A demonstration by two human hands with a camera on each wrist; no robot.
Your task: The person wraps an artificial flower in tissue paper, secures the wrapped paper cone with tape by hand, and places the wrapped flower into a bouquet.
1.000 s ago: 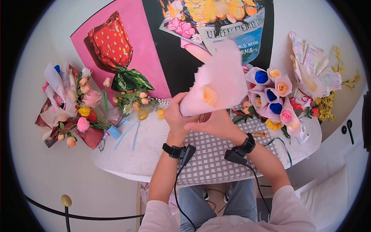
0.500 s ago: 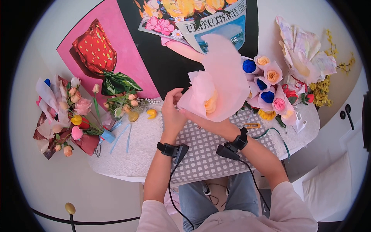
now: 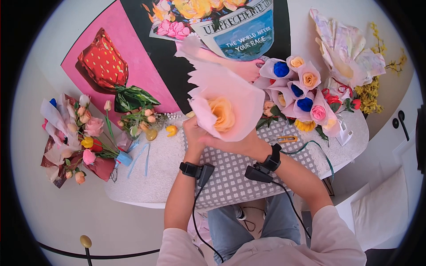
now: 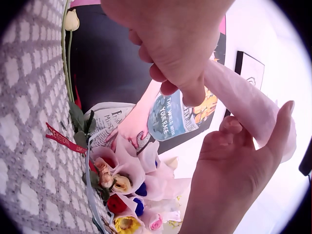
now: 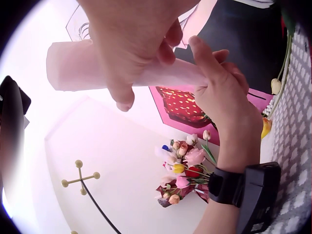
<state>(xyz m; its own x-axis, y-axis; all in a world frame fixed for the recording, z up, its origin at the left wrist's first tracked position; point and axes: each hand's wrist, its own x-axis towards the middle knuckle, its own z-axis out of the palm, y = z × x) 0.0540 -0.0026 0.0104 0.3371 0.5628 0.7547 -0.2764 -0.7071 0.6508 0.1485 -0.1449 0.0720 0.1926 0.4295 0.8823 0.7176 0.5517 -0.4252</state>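
Observation:
A peach-orange rose [image 3: 222, 114] sits inside a cone of pale pink wrapping paper [image 3: 246, 99], its open end facing up toward the head camera. My left hand [image 3: 193, 135] grips the cone's narrow lower end; in the right wrist view, the thumb and fingers [image 5: 214, 63] pinch that tip. Higher on the cone, my right hand [image 3: 242, 144] wraps round the paper. The left wrist view shows its thumb [image 4: 282, 126] along one side and its fingers bent against the other. The rose's stem is hidden by the paper.
Several paper-wrapped roses [image 3: 306, 91] lie at the right of the table, beside orange-handled scissors [image 3: 286, 139] and a green ribbon [image 3: 317, 148]. Mixed flowers [image 3: 88, 137] and blue strips [image 3: 140, 159] are at the left. A yellow bloom [image 3: 171, 130] lies near my left hand.
The cone has turned and tipped so its opening faces the head camera more, showing more of the rose. Both hands have stayed at its lower part, and the left fingers have closed in round it.

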